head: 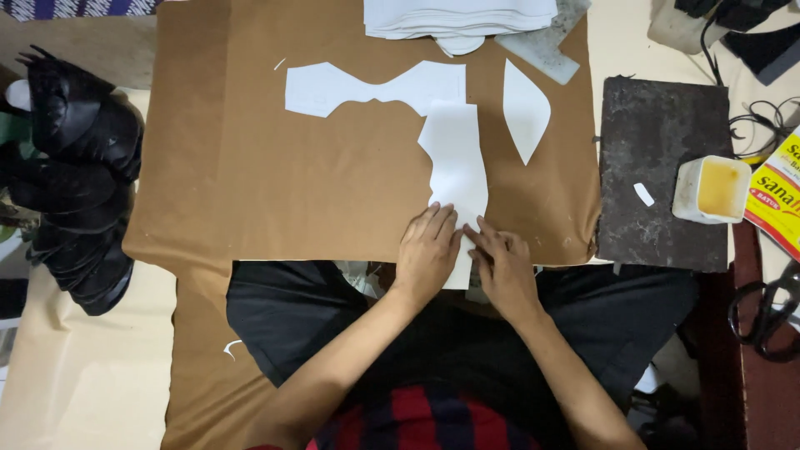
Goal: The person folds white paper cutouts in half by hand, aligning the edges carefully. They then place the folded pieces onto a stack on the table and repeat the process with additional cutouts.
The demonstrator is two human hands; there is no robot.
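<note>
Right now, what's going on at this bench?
A person seated at a brown board presses both hands on a tall white cut-out piece: left hand flat on its lower end, right hand with fingertips at its edge. Another white shaped piece and a leaf-shaped one lie above, with a stack of white sheets at the far edge. A tub of yellowish paste stands on a dark slab to the right.

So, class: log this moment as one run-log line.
left hand: flat on white cut piece | right hand: pressing its lower edge | surface: brown board
</note>
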